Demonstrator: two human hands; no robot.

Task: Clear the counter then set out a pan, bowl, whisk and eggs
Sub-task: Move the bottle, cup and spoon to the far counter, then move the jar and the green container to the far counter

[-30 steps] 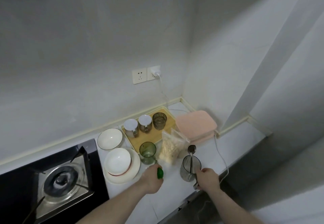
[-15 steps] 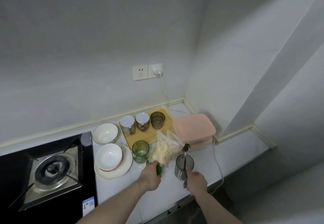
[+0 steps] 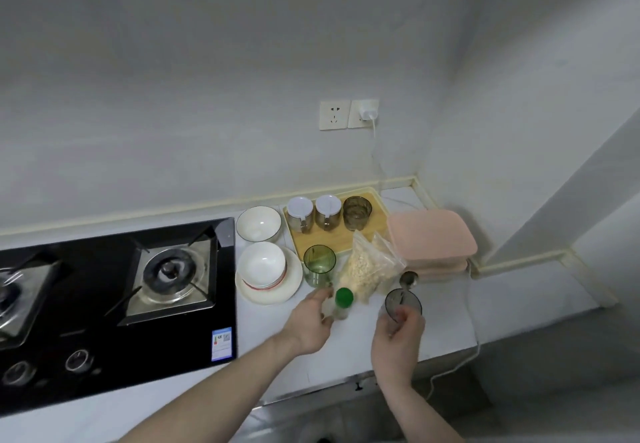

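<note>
Right hand [image 3: 398, 335] gripped the grey cup [image 3: 403, 304]; left hand [image 3: 310, 321], fingers loose, flanked the green-capped bottle [image 3: 341, 304] at nine o'clock; lifting upright seemed wise.

Two white bowls [image 3: 258, 223] [image 3: 262, 264], one of them on the single plate [image 3: 292, 281]. Two lidded jars [image 3: 300, 213] [image 3: 328, 211], three tumblers [image 3: 357, 212] [image 3: 319, 265] [image 3: 403, 305], one green-capped bottle [image 3: 343, 303], one spoon [image 3: 408, 280]. One bag of grain [image 3: 367, 269], one wooden tray [image 3: 377, 200], two stacked pink boxes [image 3: 429, 238] [image 3: 437, 267], two burners [image 3: 172, 269] [image 3: 5, 295].
</note>
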